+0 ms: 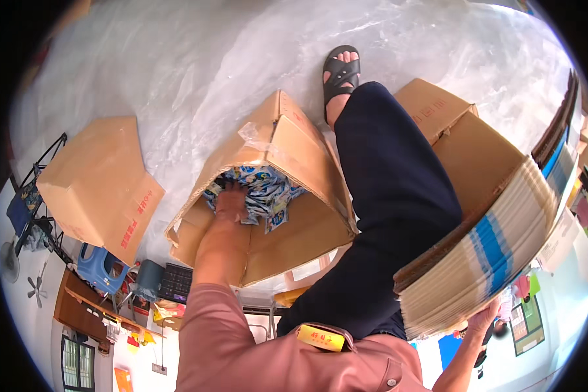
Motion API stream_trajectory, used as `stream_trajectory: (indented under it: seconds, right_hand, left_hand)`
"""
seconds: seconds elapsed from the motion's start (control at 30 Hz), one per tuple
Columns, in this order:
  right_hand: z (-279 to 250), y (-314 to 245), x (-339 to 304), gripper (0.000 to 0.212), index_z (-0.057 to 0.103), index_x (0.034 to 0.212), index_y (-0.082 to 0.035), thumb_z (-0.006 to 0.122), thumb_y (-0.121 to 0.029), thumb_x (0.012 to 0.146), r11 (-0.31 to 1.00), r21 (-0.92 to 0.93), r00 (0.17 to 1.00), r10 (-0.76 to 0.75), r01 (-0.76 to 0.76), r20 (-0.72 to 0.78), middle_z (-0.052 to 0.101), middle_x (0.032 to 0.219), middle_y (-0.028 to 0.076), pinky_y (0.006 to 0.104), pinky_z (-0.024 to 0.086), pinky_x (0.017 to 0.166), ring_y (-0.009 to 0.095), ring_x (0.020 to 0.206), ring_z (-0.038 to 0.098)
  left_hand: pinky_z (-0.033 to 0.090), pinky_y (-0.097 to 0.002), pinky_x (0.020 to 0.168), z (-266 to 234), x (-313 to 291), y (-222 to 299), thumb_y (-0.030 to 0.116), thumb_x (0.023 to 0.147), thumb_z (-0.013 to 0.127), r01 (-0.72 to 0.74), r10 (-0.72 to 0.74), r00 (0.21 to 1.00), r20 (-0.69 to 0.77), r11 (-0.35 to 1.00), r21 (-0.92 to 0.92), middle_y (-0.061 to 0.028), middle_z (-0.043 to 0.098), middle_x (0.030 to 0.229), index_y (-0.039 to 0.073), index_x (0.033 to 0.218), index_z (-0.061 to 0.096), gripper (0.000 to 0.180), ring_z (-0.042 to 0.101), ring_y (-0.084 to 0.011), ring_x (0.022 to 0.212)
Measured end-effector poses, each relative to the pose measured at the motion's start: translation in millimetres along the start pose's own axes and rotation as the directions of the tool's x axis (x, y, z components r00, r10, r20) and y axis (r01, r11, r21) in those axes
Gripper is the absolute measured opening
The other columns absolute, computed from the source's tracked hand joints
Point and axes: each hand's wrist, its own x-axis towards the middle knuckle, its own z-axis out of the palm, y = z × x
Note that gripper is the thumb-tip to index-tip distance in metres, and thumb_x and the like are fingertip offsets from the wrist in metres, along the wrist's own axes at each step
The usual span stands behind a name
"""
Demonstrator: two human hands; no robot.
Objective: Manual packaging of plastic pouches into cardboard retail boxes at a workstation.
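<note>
My left hand [232,204] reaches into an open cardboard box [297,238] lying in front of me. Its fingers are stretched out over a pile of blue patterned packets [268,189], pressing on their crumpled wrappers, and the fingertips are partly hidden among them. At the lower right, my right hand [485,315] is closed on the edge of a thick stack of cream sheets [473,261] with a blue stripe across it. The stack hides some of those fingers. It leans over my bent leg.
Another cardboard box [98,183] stands on the left, near a blue plastic stool [102,268]. A further cardboard box [477,153] lies to the right of my leg [398,170]. Shiny plastic sheeting [196,59] covers the floor. My sandalled foot [341,75] rests ahead.
</note>
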Motion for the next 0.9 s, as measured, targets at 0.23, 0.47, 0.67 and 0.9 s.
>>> stream_trajectory:
  seconds: [0.23,0.47,0.67,0.9]
  right_hand:
    - [3.1,15.4,-0.1,0.051,0.056,0.134,-0.001,0.065,-0.034,0.096,0.991,-0.058,0.979,-0.126,0.119,-0.157,0.065,0.127,0.007,0.0374,0.048,0.1,0.021,0.112,0.063]
    - [30.7,24.2,13.0,0.056,0.047,0.141,0.001,0.063,-0.03,0.097,0.97,-0.037,0.969,-0.244,0.242,-0.04,0.064,0.124,0.011,0.0371,0.053,0.095,0.023,0.11,0.065]
    - [25.4,38.3,22.3,0.056,0.044,0.143,0.001,0.063,-0.021,0.096,0.945,0.013,0.944,-0.328,0.328,-0.022,0.062,0.124,0.013,0.0364,0.055,0.089,0.022,0.106,0.066]
    - [30.5,47.1,33.9,0.051,0.051,0.137,0.003,0.065,-0.02,0.094,0.934,0.027,0.934,-0.356,0.356,0.015,0.065,0.117,0.012,0.0331,0.056,0.082,0.021,0.099,0.068]
  left_hand:
    - [0.054,-0.0463,0.093,-29.8,-62.3,-2.9,0.029,0.059,0.085,-0.037,-0.032,0.974,-0.223,0.954,-0.298,-0.0141,0.061,0.121,0.01,0.119,0.067,0.066,0.061,-0.0361,0.113]
    - [0.053,-0.0464,0.093,-47.7,-135.6,16.3,0.032,0.058,0.087,-0.107,-0.153,0.895,-0.419,0.838,-0.536,-0.0129,0.063,0.114,0.009,0.118,0.067,0.067,0.06,-0.0364,0.111]
    - [0.054,-0.043,0.092,-76.4,-203.2,25.1,0.029,0.06,0.086,-0.174,-0.221,0.817,-0.533,0.786,-0.593,-0.0107,0.065,0.112,0.006,0.114,0.068,0.062,0.063,-0.0344,0.106]
    - [0.055,-0.0333,0.088,-81.7,-263.7,7.1,0.008,0.067,0.083,-0.434,-0.347,0.79,-0.506,0.266,-0.86,-0.0109,0.071,0.114,-0.001,0.115,0.067,0.051,0.068,-0.0165,0.099]
